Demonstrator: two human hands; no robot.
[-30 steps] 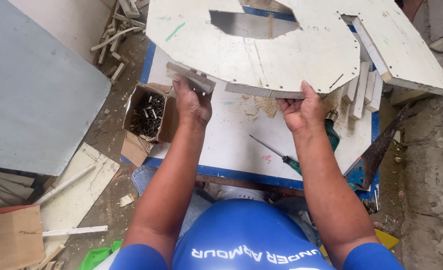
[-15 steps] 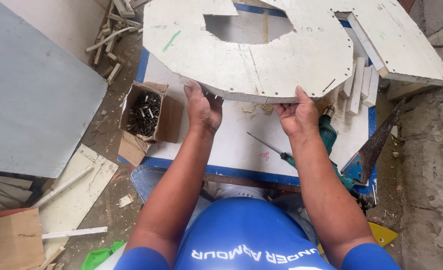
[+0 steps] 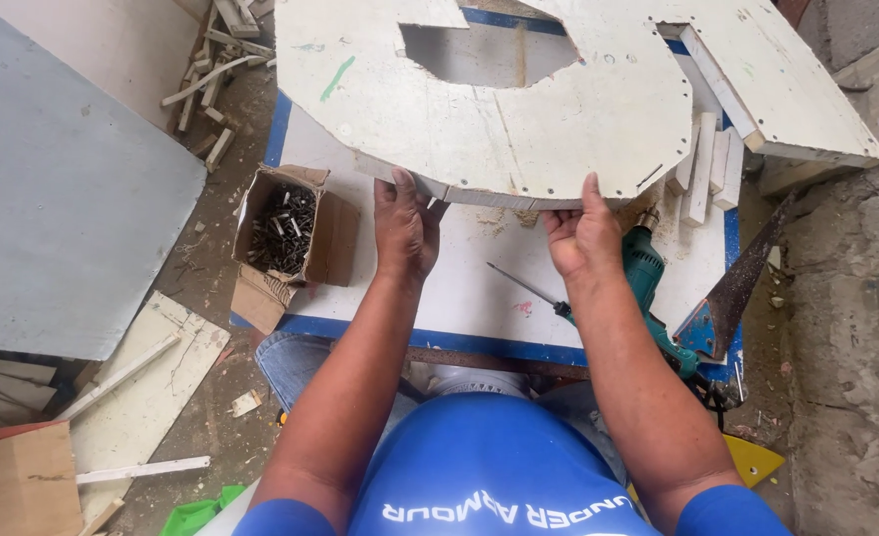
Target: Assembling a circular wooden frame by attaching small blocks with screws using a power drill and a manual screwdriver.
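A large white curved wooden panel (image 3: 499, 109) with a cut-out opening lies tilted over the white, blue-edged worktable (image 3: 479, 298). My left hand (image 3: 405, 223) grips its near curved edge from below, thumb on top. My right hand (image 3: 580, 233) holds the same edge a little to the right. Both hands sit close together at the panel's front rim. A screwdriver (image 3: 529, 293) lies on the table between my forearms.
A teal power drill (image 3: 653, 288) lies under my right forearm. A handsaw (image 3: 732, 298) rests at the table's right edge. An open cardboard box of screws (image 3: 286, 233) stands at the left. A grey board (image 3: 62, 179), wood offcuts (image 3: 211, 79) and strips (image 3: 702, 174) lie around.
My two hands have slid closer together along the panel's front edge, and the panel has shifted slightly toward me and to the left.
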